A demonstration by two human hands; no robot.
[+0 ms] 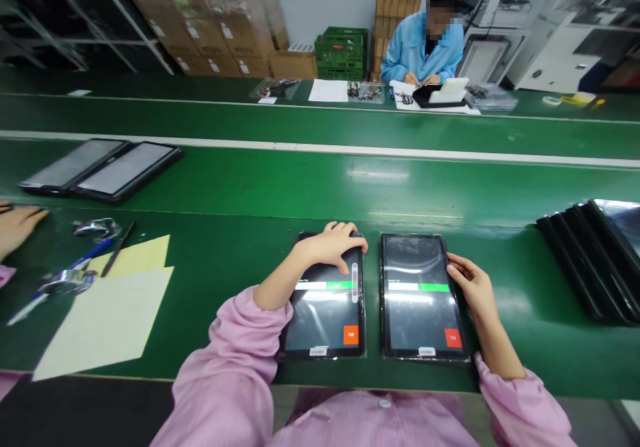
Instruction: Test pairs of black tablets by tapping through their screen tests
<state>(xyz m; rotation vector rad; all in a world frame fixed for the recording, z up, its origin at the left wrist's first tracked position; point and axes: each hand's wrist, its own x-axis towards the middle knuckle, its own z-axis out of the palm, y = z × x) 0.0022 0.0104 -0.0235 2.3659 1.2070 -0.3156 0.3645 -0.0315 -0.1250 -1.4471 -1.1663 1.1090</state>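
Note:
Two black tablets lie side by side before me, their screens lit with a white-and-green bar and a red-orange "Fail" square. Across the upper part of the left tablet [320, 324] reaches my left hand [334, 244], its fingers bent over the top and right edges and its thumb over the screen. A slim vertical slider shows near that tablet's right side. My right hand [474, 286] grips the right edge of the right tablet [417, 324], thumb at the front rim; the other fingertips are partly hidden. Both tablets rest flat on the green bench [240, 247].
Several dark tablets [585, 267] lean in a row at right; two more [125, 170] lie at far left. Pale paper sheets [110, 327], pens and plastic-wrapped items are at left, near another person's hand [20, 227]. Across the bench sits a co-worker in blue [400, 50].

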